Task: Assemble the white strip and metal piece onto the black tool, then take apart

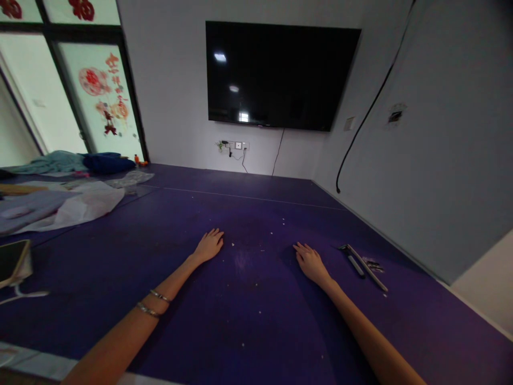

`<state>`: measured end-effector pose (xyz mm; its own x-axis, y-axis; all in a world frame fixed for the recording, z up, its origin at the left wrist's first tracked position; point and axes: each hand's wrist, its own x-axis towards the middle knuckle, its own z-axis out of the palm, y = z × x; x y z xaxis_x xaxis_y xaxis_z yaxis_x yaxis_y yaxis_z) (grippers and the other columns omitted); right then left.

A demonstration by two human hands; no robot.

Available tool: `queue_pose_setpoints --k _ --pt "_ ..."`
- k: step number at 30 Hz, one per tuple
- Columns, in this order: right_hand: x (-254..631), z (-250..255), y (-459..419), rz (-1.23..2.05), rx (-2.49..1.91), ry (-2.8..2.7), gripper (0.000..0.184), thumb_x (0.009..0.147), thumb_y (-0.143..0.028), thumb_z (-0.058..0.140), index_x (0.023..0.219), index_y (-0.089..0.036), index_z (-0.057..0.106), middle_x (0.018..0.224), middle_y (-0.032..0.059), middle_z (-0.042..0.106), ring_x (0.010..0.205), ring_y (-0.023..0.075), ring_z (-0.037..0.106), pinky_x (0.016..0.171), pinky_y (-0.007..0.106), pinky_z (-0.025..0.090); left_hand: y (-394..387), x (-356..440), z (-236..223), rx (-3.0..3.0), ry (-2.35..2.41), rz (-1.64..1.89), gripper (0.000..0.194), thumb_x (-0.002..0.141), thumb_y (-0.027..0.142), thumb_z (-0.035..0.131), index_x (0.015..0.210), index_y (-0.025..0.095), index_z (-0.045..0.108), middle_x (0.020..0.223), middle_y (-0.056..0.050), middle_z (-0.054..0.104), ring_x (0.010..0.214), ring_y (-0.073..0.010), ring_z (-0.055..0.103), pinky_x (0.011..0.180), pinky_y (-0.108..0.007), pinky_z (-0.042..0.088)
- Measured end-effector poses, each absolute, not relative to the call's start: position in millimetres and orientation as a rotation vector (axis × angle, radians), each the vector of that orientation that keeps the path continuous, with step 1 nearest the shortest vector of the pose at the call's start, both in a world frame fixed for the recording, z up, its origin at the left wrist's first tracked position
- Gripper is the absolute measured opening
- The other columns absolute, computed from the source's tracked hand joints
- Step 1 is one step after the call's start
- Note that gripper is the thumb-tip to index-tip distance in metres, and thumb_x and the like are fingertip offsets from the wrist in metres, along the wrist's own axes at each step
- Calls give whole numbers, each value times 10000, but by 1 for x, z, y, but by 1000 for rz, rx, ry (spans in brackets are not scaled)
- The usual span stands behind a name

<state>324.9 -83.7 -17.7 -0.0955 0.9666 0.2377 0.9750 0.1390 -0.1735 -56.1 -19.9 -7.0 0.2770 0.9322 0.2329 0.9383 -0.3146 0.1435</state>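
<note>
My left hand (209, 245) lies palm down on the purple tabletop (248, 289), fingers stretched out and holding nothing. Two metal bangles (154, 303) circle that forearm. To the right, my right hand (311, 262) also rests on the surface with its fingers extended and nothing in them. Beyond its right side lie a long, thin grey tool (367, 269) with a dark end and a shorter grey-and-black handled piece (356, 266); their exact kind I cannot make out. Small dark bits (373, 264) lie beside them. Tiny white specks are scattered between and around my hands.
At left lie white and grey fabric (80, 206), clear plastic (130, 179), a blue cloth bundle (107, 162) and a tablet-like device on a stand (15, 262). A black cable (372, 104) hangs at right. A television (280, 75) is mounted on the far wall.
</note>
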Motion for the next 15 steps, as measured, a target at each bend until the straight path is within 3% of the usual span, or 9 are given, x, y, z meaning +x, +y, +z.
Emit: queue_pose_setpoints --k 15 --pt "319 -13 -90 -85 -1860 -2074 433 869 -257 316 1240 -180 526 1333 59 471 1265 247 357 1031 423 267 -19 -56 -8 -2491 -1833 -447 472 880 322 277 1272 133 461 1382 -129 387 1302 -253 299 1047 -446 248"
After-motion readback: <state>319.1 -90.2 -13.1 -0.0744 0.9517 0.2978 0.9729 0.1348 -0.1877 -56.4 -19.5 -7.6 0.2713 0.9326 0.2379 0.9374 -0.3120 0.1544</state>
